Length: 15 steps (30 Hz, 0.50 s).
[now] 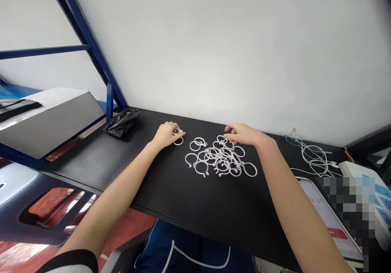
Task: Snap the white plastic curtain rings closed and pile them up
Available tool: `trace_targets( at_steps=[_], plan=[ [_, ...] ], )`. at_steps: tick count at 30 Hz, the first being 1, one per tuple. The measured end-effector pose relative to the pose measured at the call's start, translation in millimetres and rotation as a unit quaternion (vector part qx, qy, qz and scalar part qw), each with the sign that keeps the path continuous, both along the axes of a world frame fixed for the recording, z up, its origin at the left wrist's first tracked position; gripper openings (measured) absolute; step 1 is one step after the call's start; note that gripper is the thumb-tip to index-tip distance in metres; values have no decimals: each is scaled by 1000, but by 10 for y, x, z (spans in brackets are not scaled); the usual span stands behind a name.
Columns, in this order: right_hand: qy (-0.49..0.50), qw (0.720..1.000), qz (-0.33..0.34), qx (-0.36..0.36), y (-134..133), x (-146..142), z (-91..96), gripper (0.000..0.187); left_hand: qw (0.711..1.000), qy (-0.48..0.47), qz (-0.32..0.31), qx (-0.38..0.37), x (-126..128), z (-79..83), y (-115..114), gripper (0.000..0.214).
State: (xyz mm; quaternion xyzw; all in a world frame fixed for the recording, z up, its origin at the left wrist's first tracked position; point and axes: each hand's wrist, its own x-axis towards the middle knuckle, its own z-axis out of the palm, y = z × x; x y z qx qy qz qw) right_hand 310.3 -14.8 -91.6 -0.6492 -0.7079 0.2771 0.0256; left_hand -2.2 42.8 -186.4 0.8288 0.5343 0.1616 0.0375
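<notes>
Bright, diffuse light, faint soft shadows on the black tabletop [214, 208], glare on the red floor [27, 250], wide-angle bowing toward the edges, dark top-right corner, pixelated mosaic patch [348, 212] lower right, otherwise sharp.

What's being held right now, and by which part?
The left hand pinches a white plastic ring by its rim; the right hand seems empty.

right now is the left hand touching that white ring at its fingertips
Touching: in the head view, the white plastic ring sits against the fingertips of the left hand.
</notes>
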Motion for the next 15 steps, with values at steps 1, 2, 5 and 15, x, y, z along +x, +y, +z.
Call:
trace_targets(
  at_steps=[1,2,5,15],
  plan=[
    [-6,1000,-2,3,37,15,-44,33,1000,3,0,-2,4,11,-9,35],
    [-12,1000,-3,7,70,24,-87,31,1000,5,0,-3,10,23,-18,35],
    [-19,1000,0,25,152,30,-208,30,1000,8,4,-6,30,61,-49,34],
    [-24,999,15,36,249,77,-423,31,998,13,59,-31,28,175,-110,33]
  ],
)
